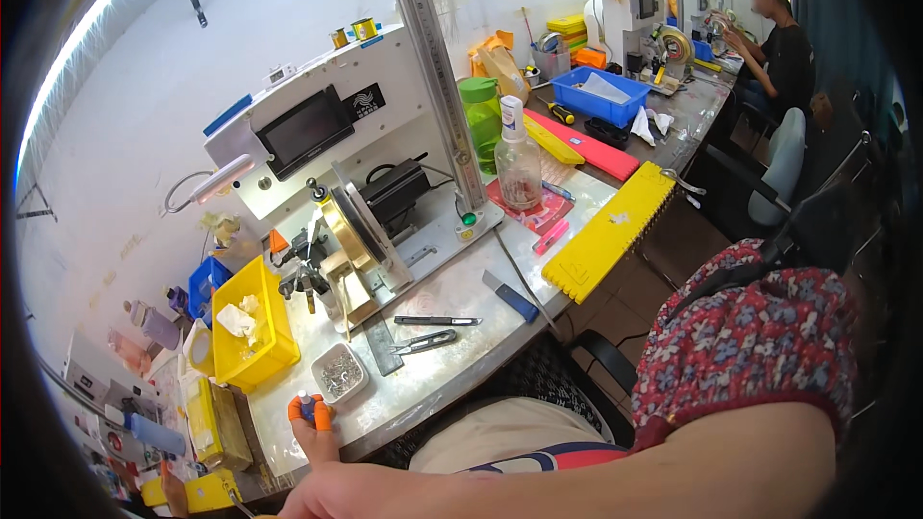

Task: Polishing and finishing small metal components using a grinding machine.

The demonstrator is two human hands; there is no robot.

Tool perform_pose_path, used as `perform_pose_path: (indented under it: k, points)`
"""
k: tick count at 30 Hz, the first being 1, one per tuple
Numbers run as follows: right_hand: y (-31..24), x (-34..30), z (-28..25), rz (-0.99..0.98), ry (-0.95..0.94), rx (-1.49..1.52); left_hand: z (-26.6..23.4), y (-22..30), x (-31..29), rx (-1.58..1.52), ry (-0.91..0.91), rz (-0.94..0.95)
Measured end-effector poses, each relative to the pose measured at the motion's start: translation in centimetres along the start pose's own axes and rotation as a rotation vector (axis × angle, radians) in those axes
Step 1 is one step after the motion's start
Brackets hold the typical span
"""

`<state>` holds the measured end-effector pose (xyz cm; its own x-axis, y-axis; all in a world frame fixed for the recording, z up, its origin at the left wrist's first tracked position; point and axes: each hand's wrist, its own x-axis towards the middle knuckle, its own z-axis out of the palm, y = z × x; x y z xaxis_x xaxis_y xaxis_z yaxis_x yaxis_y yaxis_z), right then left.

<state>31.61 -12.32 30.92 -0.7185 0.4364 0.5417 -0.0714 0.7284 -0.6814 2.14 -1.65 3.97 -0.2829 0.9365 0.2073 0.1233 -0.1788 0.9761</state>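
At the tray's front edge, orange finger covers sit on two digits of my left hand (314, 432). They pinch a small grey-blue cylindrical piece (308, 407), whose lower part is hidden. My right forearm (596, 466) crosses the lower edge, and my right hand (322, 495) lies in front of the left. Its fingers run out of the picture, so their grip is unseen. Just beyond the left hand is a white square dish (339, 372) of small metal pieces. Snips (423, 342), a slim black cutter (437, 320) and a blue-handled knife (510, 296) lie farther right.
A bench machine with a brass wheel (348, 231) stands ahead, beside a yellow bin (248, 327). A clear spray bottle (519, 163) and a long yellow tray (611, 231) are to the right. Another person (784, 48) sits far right; someone else's hand (173, 492) shows lower left.
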Motion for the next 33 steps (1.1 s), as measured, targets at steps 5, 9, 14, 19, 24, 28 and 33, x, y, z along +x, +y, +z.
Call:
perform_pose_path:
  k: [5, 9, 14, 19, 24, 28, 33]
  points:
    - [-0.2, 0.0, -0.1, 0.011, -0.017, -0.051, 0.0, 0.0, 0.0, -0.039, -0.038, 0.010]
    - [-0.2, -0.3, -1.0, 0.063, -0.078, -0.120, 1.2, 0.8, -0.3, 0.019, 0.030, 0.003]
    - [-1.3, -0.6, -1.6, 0.116, -0.206, -0.179, 0.5, -0.1, 0.4, -0.004, -0.033, 0.036]
    - [-1.1, 0.5, -2.1, 0.110, -0.318, -0.201, -0.2, -0.3, -0.2, 0.046, 0.019, 0.050]
    - [-1.6, 0.1, -2.8, 0.153, -0.375, -0.270, -0.3, 0.1, -0.3, 0.051, -0.010, 0.012]
    - [-3.0, -0.4, -3.3, 0.187, -0.368, -0.342, 0.3, 0.1, 0.3, 0.111, -0.045, 0.001]
    - [-2.7, -0.6, -4.4, 0.169, -0.368, -0.358, 0.2, -0.6, 0.3, 0.117, -0.021, 0.003]
